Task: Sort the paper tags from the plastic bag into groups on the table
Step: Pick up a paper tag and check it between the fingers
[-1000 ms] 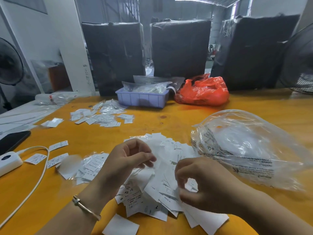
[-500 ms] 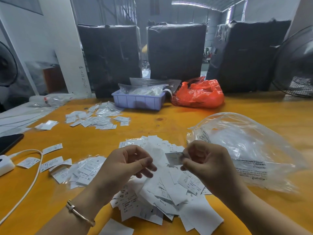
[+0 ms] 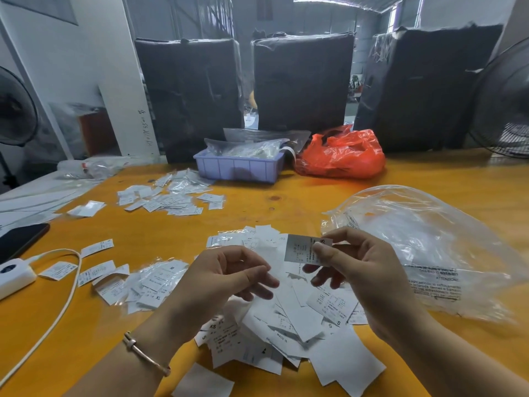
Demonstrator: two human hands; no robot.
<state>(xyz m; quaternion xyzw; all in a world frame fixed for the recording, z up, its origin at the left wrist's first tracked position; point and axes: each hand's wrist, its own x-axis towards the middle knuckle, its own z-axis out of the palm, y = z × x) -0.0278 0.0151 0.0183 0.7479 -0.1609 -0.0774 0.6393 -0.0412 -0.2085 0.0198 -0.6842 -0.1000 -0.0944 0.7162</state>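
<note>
The right hand [image 3: 369,270] has come up off the heap and now holds a single paper tag [image 3: 303,249] pinched between thumb and forefinger, raised clear of the loose pile of tags [image 3: 289,316] that lies on the tabletop [image 3: 286,202] directly beneath both hands; a second ago that same hand was down among the papers, fingers curled into them. The tag is turned so its printed face meets the camera, and a letter S shows at its right end beside the thumb (the finer print is too small to read). The left hand [image 3: 226,276] hangs just beside it over the pile, fingers loosely curled with the thumb near the fingertips; whether it grips a slip of its own I cannot tell, since white paper lies right behind it. The clear plastic bag [image 3: 423,247] lies crumpled and apparently emptied on the right of the tabletop, close to the right wrist. To the left sit small groups already laid out, one near group [image 3: 151,282] showing M and XL, and a farther scatter [image 3: 166,199] in front of the lilac tray [image 3: 237,167]. Judging by this, one tag has been singled out and is being read for size, so the next call is which group takes it; most of the pile remains unsorted.
</note>
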